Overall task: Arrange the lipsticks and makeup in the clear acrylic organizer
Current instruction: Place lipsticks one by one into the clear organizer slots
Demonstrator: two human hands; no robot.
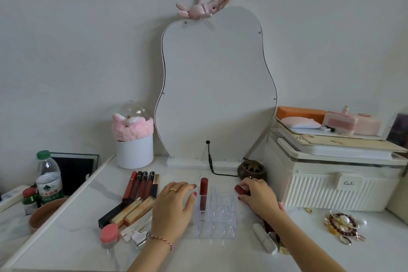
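The clear acrylic organizer (223,216) sits on the white table in front of me. One dark red lipstick (203,194) stands upright in a back-left slot. My left hand (174,207) rests flat on the organizer's left side, fingers straight. My right hand (258,194) grips another dark red lipstick (240,190) lying on the table to the organizer's right. Several red lip tubes (141,185) and gold tubes (134,211) lie to the left. A white tube (265,238) lies under my right forearm.
A pink jar (109,235) and silver heart case (139,238) lie at the front left. A curvy mirror (215,86), brown incense burner (251,170) and white tub (134,150) stand behind. A ribbed white box (331,183) and jewellery (342,225) are on the right, a water bottle (48,179) on the left.
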